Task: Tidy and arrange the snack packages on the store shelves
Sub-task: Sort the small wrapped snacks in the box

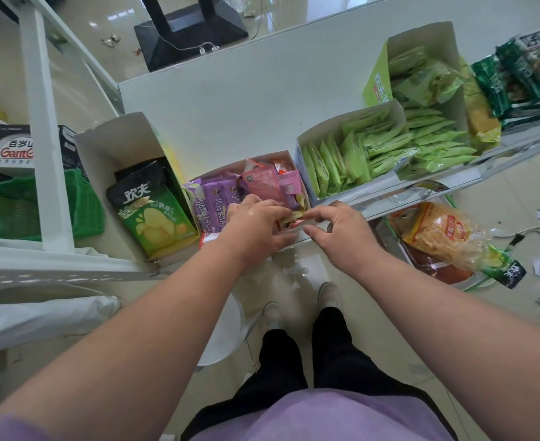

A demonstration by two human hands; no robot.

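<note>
Head view: both hands work at the front edge of the mixed snack box (294, 155) at mid-frame on the white shelf (230, 100).

The left hand (256, 222) lies over the purple packets (213, 203) with fingers curled onto small red and yellow wrappers (292, 219), while the right hand (342, 232) pinches the same little bundle from the other side. Pink sachets (262, 183) stand loose behind. My judgement: the wrappers sit right at the shelf lip, so a slack pinch or a nudge could spill them to the floor, and a tug might tip the open box forward. Crowding the work are the green chip bag (151, 214) in its carton at left and the box of green packets (342, 160) touching at right; an orange bag (440, 233) lies lower right.
</note>
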